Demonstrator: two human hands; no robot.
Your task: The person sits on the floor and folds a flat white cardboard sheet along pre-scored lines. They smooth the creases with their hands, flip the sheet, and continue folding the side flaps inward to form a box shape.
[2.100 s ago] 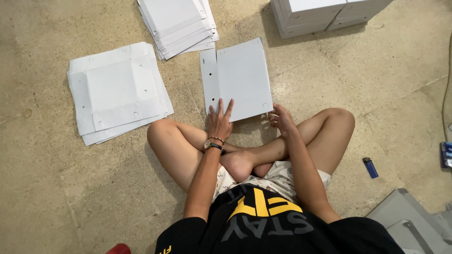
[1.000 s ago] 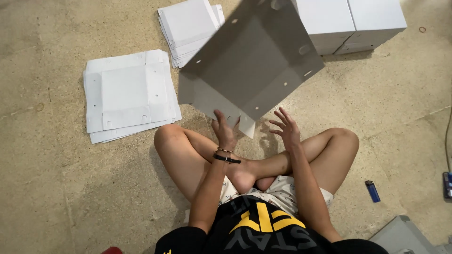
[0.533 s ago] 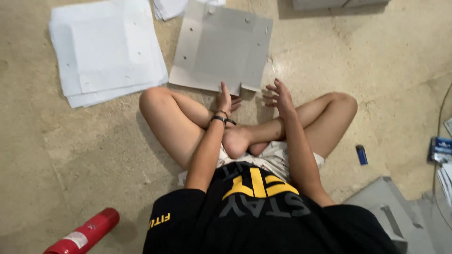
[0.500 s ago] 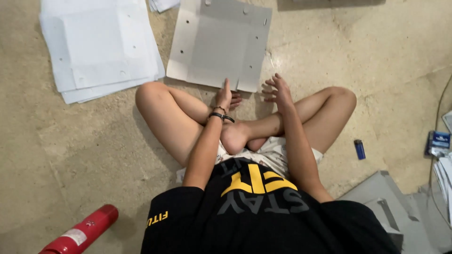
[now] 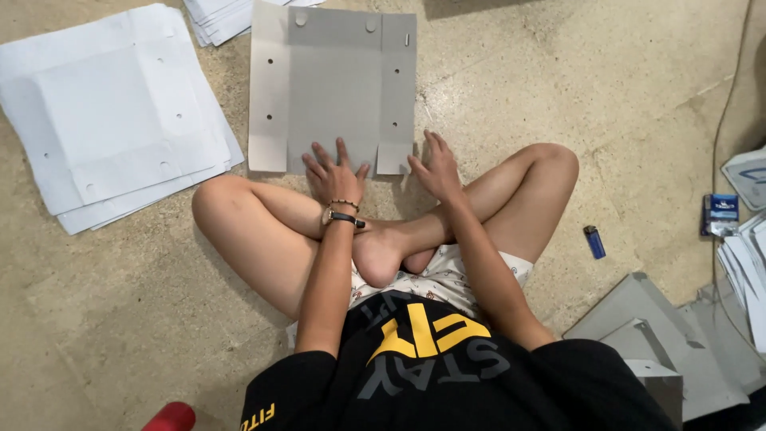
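A person sits cross-legged on a bare concrete floor [image 5: 558, 96], seen from above. Directly ahead of the crossed legs lies a flat grey die-cut cardboard sheet [image 5: 335, 80], unfolded, with punched holes along its side flaps and small notched tabs at its near edge. The left hand [image 5: 335, 174] lies palm down on the near edge of this sheet, its fingers [image 5: 319, 156] spread apart and flat on the board; a dark watch and a bead bracelet circle the wrist. The right hand [image 5: 435, 168] rests at the sheet's near right corner, just beside the small right tab, with its fingers [image 5: 435, 144] loosely spread and pinching nothing; whether the fingertips touch the board or only the floor cannot be told.

To the left of the grey sheet, just beside it, lies a stack of white flat cardboard sheets [image 5: 112, 120] of the same cut, fanned slightly at the edges. A second pile of white sheets [image 5: 219, 16] shows at the top edge, close to the grey sheet's far left corner. Nothing lies on top of the grey sheet except the left hand.

To the right, well apart from the hands, a blue lighter [image 5: 594, 241] lies on the floor beyond the right knee, and a small blue packet [image 5: 723, 214] sits near more white sheets [image 5: 746, 263] at the right edge. A grey folded box part [image 5: 654, 335] lies at the lower right. A red rounded object [image 5: 171, 417] shows at the bottom edge.
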